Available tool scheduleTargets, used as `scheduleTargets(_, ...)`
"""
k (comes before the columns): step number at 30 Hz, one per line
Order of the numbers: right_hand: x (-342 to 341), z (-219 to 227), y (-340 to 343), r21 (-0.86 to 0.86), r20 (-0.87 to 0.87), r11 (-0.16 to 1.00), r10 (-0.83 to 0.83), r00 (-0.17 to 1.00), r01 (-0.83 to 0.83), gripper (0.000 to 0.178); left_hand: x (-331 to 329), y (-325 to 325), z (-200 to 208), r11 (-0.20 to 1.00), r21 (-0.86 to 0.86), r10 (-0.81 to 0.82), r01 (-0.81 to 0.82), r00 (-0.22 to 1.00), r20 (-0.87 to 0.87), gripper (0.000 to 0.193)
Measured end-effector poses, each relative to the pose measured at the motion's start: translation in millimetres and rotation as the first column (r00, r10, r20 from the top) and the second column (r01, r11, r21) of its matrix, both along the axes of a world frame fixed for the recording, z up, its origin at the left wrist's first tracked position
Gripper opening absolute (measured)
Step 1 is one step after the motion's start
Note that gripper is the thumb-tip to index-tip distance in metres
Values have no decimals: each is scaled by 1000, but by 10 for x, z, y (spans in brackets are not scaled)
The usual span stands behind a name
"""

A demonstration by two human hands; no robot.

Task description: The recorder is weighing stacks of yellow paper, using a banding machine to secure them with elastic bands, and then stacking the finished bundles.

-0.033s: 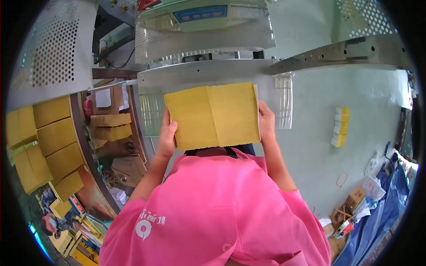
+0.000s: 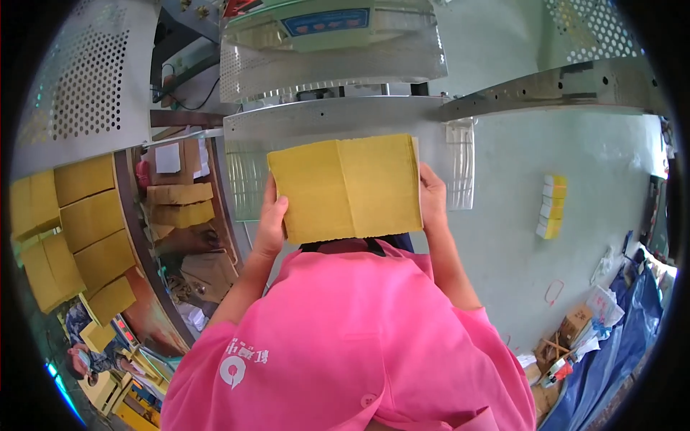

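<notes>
A thick stack of yellow paper [image 2: 345,188] is held level in front of my chest, with a crease running down its middle. At its left edge my left hand [image 2: 272,221] grips it, thumb on the top face and fingers mostly hidden. My right hand [image 2: 432,195] closes on the opposite edge, its lower fingers out of sight beneath. Just beyond the stack lies a metal tray [image 2: 287,122] of a machine, with clear ribbed plastic showing at both ends. The stack covers part of that tray.
Several yellow paper stacks [image 2: 86,208] lie on a table at left. A perforated metal panel [image 2: 86,93] stands at far left. A metal beam [image 2: 560,90] juts in at upper right. Banded bundles [image 2: 552,206] sit on the floor. A person [image 2: 86,363] is at lower left; blue tarp [image 2: 611,359] lower right.
</notes>
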State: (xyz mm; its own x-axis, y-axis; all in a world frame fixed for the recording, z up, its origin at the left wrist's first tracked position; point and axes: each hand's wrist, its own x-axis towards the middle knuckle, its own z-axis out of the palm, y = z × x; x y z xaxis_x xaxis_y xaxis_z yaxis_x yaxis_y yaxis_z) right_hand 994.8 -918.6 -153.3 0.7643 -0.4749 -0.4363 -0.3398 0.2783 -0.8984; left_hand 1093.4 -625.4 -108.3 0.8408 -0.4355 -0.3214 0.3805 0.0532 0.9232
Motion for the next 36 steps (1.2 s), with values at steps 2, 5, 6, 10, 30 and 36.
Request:
scheduleTargets(2, 34, 12, -38, -126, -143, 991, 26, 989, -44, 26, -33, -11, 6, 1000, 17, -9, 8, 1000, 11, 69)
scheduleTargets(5, 99, 118, -67, -139, -152, 987, 53, 987, -75, 26, -39, -85, 75, 1000, -20, 20, -20, 999, -33, 70)
scheduleTargets(6, 105, 131, -83, -138, -150, 987, 55, 987, -76, 26, -58, -109, 99, 1000, 24, 16, -16, 1000, 16, 66)
scheduleTargets(10, 176, 449, -120, -38, -178, 994, 91, 980, -100, 36, -7, -16, 37, 969, -208, 106, -132, 985, -134, 61)
scheduleTargets(30, 517, 622, -311, 594, 284, 791, -34, 958, -148, 52, 136, -142, -328, 955, 155, 247, -251, 968, 43, 48)
scheduleTargets(36, 678, 268, -680, 247, 354, 959, -223, 908, 139, 23, 320, -605, -401, 947, 315, -78, -58, 913, 400, 47)
